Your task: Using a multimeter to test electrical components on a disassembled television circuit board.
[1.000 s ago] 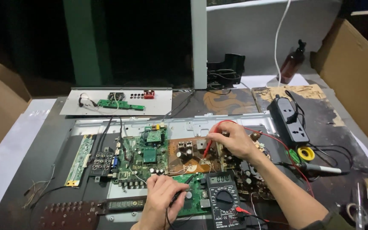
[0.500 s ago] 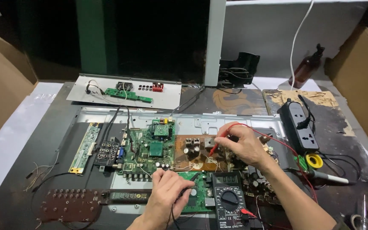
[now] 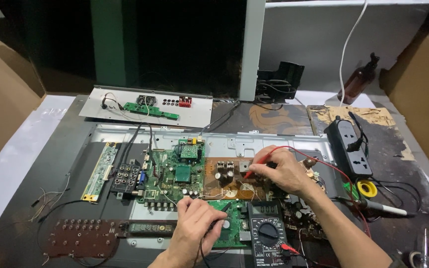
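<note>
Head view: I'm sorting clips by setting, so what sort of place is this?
Probably an electronics repair bench. Bare circuit boards lie on an opened metal chassis, a multimeter sits in front, and the right hand holds a red probe.

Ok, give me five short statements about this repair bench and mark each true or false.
1. The right hand holds a thin red probe to the brown circuit board. True.
2. The dark grey multimeter with a round dial lies at the far edge, beside the brown bottle. False: it lies at the near edge, between the hands.
3. The left hand holds a black probe. True.
4. The black power strip lies left of the boards. False: right.
5. The yellow tape roll sits on the green circuit board. False: near the power strip.
</note>
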